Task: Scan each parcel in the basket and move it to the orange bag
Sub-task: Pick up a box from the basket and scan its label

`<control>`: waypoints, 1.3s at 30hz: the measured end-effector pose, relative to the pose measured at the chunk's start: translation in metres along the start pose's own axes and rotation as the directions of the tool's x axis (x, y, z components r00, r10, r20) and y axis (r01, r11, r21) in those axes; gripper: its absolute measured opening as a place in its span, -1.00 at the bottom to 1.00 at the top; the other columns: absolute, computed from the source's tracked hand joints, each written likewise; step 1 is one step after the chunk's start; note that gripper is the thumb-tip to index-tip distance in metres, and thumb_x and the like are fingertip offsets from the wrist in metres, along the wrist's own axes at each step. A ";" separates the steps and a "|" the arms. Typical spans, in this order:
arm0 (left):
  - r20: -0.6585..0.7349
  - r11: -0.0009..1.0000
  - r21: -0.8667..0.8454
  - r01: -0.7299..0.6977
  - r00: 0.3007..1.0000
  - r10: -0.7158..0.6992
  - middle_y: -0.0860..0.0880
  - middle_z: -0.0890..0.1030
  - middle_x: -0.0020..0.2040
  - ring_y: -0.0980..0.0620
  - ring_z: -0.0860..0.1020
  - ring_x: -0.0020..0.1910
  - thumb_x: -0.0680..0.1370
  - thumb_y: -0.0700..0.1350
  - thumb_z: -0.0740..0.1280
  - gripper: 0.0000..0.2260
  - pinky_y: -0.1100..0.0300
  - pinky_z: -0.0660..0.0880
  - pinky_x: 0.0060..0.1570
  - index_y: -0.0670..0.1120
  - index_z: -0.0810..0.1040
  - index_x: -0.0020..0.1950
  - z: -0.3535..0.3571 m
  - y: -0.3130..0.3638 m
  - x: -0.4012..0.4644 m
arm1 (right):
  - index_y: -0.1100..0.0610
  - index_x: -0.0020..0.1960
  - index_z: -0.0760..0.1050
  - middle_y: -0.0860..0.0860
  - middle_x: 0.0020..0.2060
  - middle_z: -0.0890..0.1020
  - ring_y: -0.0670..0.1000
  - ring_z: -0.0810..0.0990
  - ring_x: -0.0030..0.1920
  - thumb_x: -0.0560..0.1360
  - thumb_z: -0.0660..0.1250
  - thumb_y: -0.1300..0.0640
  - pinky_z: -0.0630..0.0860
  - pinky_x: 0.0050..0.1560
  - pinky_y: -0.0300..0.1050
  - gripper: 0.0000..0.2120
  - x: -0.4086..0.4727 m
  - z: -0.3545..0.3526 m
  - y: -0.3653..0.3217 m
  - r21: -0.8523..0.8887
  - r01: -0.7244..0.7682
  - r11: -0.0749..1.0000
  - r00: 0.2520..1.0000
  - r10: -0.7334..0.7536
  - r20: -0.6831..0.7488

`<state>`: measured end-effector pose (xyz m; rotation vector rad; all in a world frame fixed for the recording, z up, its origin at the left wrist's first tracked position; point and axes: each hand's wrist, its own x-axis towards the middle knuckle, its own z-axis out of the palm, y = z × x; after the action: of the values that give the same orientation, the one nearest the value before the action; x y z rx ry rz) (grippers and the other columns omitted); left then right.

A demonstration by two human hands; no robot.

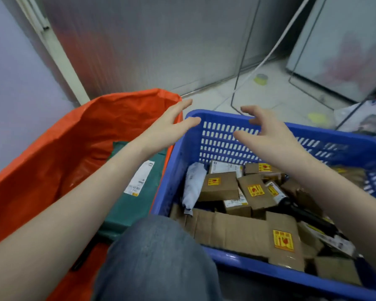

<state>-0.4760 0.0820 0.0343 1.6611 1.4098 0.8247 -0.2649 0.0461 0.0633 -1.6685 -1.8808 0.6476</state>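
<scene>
Your knee (154, 257), in blue denim, sits closest to the lens, below and between your two forearms. Left of your left forearm spreads the orange bag (59, 137), its mouth wide and its far rim rising just behind your left hand (172, 124). Under that forearm, inside the bag, lies a dark green parcel (137, 205) with a white shipping label (140, 178) facing up.

Your left hand holds nothing: the fingers are stretched out and slightly spread, hanging over the seam where the bag meets the corner of the blue basket (217, 135). Whether the fingertips touch the basket rim cannot be told.

Your right hand (269, 133) is also free of any load, fingers loosely bent like a claw, thumb pointing toward the other hand, hovering above the slotted far wall of the basket. The two hands are near each other with a gap between them.

Below your right hand and forearm, the basket is crowded with brown cardboard parcels (219, 185), several bearing yellow stickers with red marks. A white wrapped parcel (193, 185) stands against the wall nearest your left hand. A long flat carton (243, 233) lies along the near wall, and something black (308, 216) pokes out among the boxes under your right forearm.

Beyond your right hand, on the pale floor, sits a roll of tape (261, 79), blurred, beside a white cable (276, 48) running up toward the wall.
</scene>
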 end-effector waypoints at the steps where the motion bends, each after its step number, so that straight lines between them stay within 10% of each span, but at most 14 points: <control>1: 0.011 1.000 -0.001 -0.012 1.000 0.012 0.09 0.23 0.53 0.15 0.17 0.50 0.59 0.01 0.28 -0.50 0.24 0.08 0.46 0.04 0.24 0.52 0.011 0.012 0.002 | 0.01 0.48 0.24 -0.04 0.40 0.35 -0.10 0.40 0.23 0.55 0.27 0.07 0.37 -0.03 -0.36 -0.48 -0.006 -0.013 0.006 -0.005 -0.007 1.000 1.000 0.007 -0.014; 4: 0.083 0.999 0.006 -0.033 0.996 0.032 0.11 0.18 0.55 0.14 0.16 0.51 0.59 0.06 0.26 -0.50 0.24 0.09 0.45 0.09 0.23 0.52 0.043 0.035 0.005 | 0.04 0.47 0.26 0.00 0.41 0.37 -0.04 0.35 0.37 0.55 0.27 0.07 0.34 0.23 -0.12 -0.49 -0.022 -0.048 0.027 -0.022 -0.047 0.999 0.998 0.046 -0.044; 15: 0.330 0.995 0.093 -0.038 0.944 0.006 0.11 0.23 0.52 0.13 0.21 0.48 0.58 0.07 0.27 -0.46 0.20 0.18 0.36 0.09 0.19 0.54 0.165 0.053 0.005 | 0.09 0.37 0.36 0.01 0.28 0.48 -0.11 0.41 0.14 0.54 0.30 0.13 0.32 0.01 -0.26 -0.59 -0.088 -0.096 0.146 -0.040 -0.300 0.953 0.954 0.298 -0.043; 22: 0.376 0.981 0.189 0.044 0.920 -0.114 0.04 0.25 0.51 0.11 0.25 0.44 0.60 0.02 0.27 -0.48 0.23 0.21 0.31 0.03 0.19 0.53 0.213 0.017 0.018 | 0.14 0.42 0.32 0.09 0.36 0.43 0.06 0.41 0.33 0.54 0.28 0.14 0.31 0.15 -0.19 -0.53 -0.085 -0.067 0.215 -0.063 -0.412 0.909 0.904 0.416 0.097; 39: 0.405 0.947 0.227 0.227 0.862 -0.304 0.04 0.31 0.48 0.20 0.28 0.29 0.60 0.01 0.28 -0.50 0.30 0.22 0.17 0.02 0.23 0.51 0.273 -0.062 0.041 | 0.12 0.38 0.35 0.10 0.15 0.57 0.09 0.56 0.11 0.52 0.31 0.11 0.46 -0.03 -0.14 -0.56 -0.047 0.037 0.306 -0.292 -0.500 0.815 0.739 0.578 0.346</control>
<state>-0.2623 0.0837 -0.1506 1.6003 1.3702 0.1549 -0.0606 0.0353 -0.1724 -2.3943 -1.7476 1.1857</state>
